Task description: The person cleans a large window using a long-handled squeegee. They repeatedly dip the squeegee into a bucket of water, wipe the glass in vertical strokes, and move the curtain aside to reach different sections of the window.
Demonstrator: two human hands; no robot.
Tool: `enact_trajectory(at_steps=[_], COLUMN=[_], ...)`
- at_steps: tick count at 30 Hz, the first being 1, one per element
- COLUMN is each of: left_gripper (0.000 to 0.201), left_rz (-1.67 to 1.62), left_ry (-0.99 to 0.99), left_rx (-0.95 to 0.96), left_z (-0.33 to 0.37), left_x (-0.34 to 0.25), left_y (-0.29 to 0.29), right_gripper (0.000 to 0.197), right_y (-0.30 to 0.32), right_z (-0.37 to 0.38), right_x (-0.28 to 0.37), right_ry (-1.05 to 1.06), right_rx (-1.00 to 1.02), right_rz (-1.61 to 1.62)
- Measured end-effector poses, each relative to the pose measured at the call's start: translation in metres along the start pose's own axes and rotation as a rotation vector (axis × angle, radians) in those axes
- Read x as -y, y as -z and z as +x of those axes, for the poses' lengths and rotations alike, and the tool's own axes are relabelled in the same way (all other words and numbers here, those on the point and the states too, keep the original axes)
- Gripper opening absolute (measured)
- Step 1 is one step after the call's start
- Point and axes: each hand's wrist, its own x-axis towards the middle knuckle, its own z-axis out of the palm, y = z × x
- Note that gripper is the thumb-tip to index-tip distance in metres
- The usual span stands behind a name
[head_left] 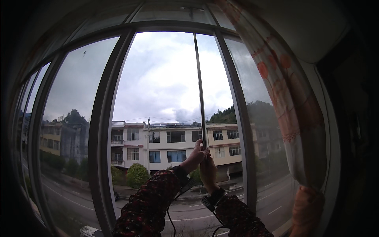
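Note:
A long, thin dark pole (200, 87) rises almost upright in the open middle section of the window. My left hand (195, 157) is closed around its lower part, one finger or thumb stretched up along it. Just below and to the right, my right hand (208, 172) is also closed at the pole; its fingers are partly in shadow. The hands touch or nearly touch. Above the window's crossbar, the pole seems to continue faintly behind the upper pane (169, 15) towards a short crosspiece, too dim to make out. Both wrists wear dark bands with cables.
Dark window frames (106, 110) stand on both sides of the opening, with glass panes (75, 87) beyond them. A patterned orange and white curtain (290, 102) hangs at the right, gathered low down. Outside lie a road (189, 215), bushes (137, 175) and pale buildings (134, 142).

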Motion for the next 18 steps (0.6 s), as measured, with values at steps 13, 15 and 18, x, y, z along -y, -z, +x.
enact_trajectory(at_steps=[13,15,18], left_gripper=[0.030,0.028,0.027], left_rz=[0.042,0.018,-0.058], left_ry=[0.316,0.330,0.262], left_rx=[0.295,0.269,0.250], left_z=[-0.325,-0.332,-0.296], left_x=[0.261,0.266,0.221], left_y=[-0.042,-0.046,-0.039], right_gripper=[0.044,0.044,0.045], right_y=[0.087,0.086,0.075], right_z=[-0.375,-0.371,-0.327], right_x=[-0.096,-0.090,-0.064], right_ry=[-0.391,-0.382,-0.295], right_rx=[0.164,0.165,0.138], right_rz=[-0.140,-0.140,-0.123])
